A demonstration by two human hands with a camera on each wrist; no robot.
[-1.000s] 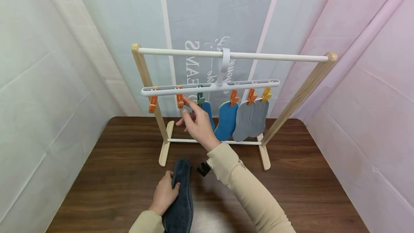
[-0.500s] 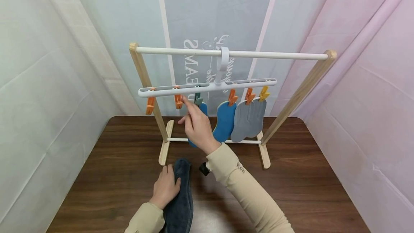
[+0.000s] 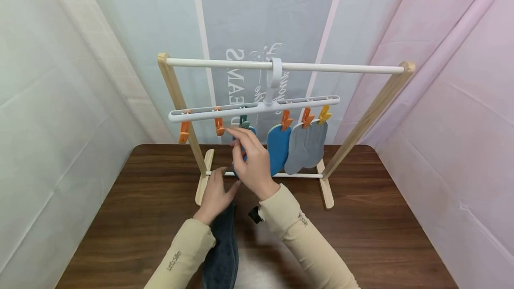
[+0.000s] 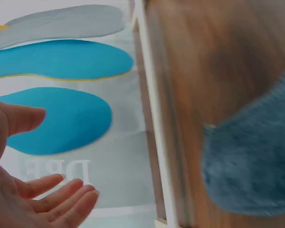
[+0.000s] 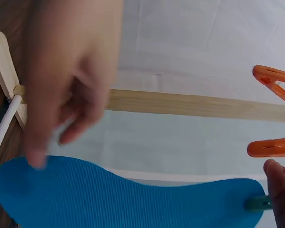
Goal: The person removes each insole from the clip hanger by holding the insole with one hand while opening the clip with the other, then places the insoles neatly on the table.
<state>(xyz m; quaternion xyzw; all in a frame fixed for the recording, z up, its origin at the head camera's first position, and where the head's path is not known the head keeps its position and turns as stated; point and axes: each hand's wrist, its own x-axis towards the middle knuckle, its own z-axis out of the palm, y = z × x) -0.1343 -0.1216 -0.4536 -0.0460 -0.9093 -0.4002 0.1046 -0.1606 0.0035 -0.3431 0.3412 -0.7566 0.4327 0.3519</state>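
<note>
My right hand is raised at the hanger, fingers bent and fingertips between an orange clip and the green clip. From that green clip hangs a blue insole with a finely ribbed face. My left hand is spread, thumb apart from the fingers, below the hanger and in front of this insole; nothing is in it in the left wrist view. Under the left forearm a long, dark blue suede-like item with a rounded end lies on the table; the sleeve hides part of it.
The white hanger hooks over the top rod of a wooden rack. Another blue insole and grey insoles hang from orange and yellow clips on its right. A second orange clip hangs bare at the left end.
My left hand has let go of the dark blue item and risen forward toward the hanging blue insole. My right hand has drawn slightly down and right, away from the orange clip.
</note>
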